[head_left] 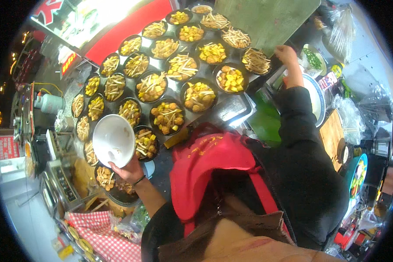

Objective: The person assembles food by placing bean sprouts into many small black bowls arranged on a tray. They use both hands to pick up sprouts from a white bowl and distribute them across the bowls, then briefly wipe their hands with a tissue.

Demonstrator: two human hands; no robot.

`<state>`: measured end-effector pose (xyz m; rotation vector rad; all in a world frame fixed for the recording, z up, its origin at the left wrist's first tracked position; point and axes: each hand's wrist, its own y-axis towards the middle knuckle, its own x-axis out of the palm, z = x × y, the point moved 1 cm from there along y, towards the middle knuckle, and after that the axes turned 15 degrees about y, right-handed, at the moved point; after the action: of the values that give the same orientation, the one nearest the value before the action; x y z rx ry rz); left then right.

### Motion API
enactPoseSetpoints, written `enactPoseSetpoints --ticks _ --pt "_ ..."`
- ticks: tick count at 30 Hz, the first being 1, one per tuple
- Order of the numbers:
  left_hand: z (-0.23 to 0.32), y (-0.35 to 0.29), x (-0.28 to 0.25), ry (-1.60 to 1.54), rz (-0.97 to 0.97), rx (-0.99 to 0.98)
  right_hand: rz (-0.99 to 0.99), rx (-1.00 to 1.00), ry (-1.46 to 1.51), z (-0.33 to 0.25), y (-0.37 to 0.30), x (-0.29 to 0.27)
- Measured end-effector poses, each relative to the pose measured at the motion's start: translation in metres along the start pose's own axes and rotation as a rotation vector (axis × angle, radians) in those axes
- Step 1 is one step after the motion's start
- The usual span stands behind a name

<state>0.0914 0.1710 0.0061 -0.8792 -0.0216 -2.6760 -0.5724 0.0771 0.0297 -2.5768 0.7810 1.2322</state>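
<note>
My left hand (129,171) grips the rim of a white bowl (114,140), tilted so that its bare inside shows, with a few small specks on it. The bowl is above several dark bowls filled with food and hides part of them. Out to the right reaches my right hand (286,55), its fingers curled together beside a dark bowl of pale strips (256,61). Whatever those fingers hold is hidden. Nearby are a white container of chopped greens (312,59) and a large white basin with a blue rim (315,99), partly behind my forearm.
Rows of dark bowls with yellow cubes, browned balls and pale strips (166,118) cover the metal counter. A green board (266,19) stands at the far side. At right are a wooden cutting board (332,135) and plastic bags (341,35); a gas cylinder (50,103) is far left.
</note>
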Motion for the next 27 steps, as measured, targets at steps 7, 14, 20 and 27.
enactPoseSetpoints --ticks 7,14,20,27 --pt "-0.001 -0.005 0.0 0.074 0.063 0.001 -0.347 -0.164 -0.027 -0.009 -0.01 0.037" --pt "-0.006 -0.016 -0.001 0.099 0.066 0.004 -0.377 -0.155 -0.179 -0.006 -0.004 0.073" --pt "-0.007 -0.02 -0.002 0.083 0.072 -0.003 -0.355 -0.177 -0.28 0.0 0.001 0.082" --pt "-0.005 -0.025 0.0 0.072 0.064 -0.013 -0.396 -0.263 -0.265 0.0 0.006 0.085"
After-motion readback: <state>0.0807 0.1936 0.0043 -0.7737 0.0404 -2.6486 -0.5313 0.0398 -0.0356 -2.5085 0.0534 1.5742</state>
